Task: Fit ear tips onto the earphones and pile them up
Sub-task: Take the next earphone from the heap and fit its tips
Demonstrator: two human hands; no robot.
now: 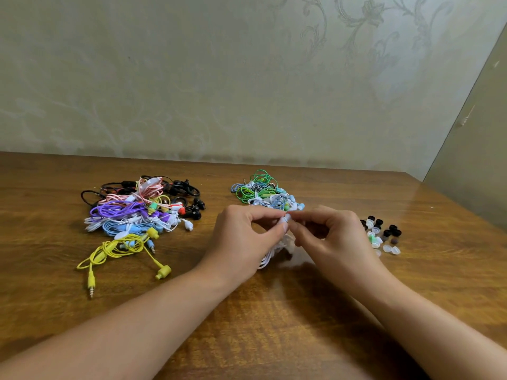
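My left hand pinches a white earphone bud above the middle of the wooden table, and its white cord hangs down in loops to the tabletop. My right hand meets it fingertip to fingertip, pinching at the bud's tip; any ear tip there is too small to make out. A big pile of mixed-colour earphones lies at the left, with a yellow set spread at its front. A smaller green, white and blue pile sits just behind my hands. Loose black and clear ear tips are scattered at the right.
The table backs onto a patterned wall, and a glossy panel stands at the right beyond the table's corner. The yellow set's jack plug points toward the near edge on the left.
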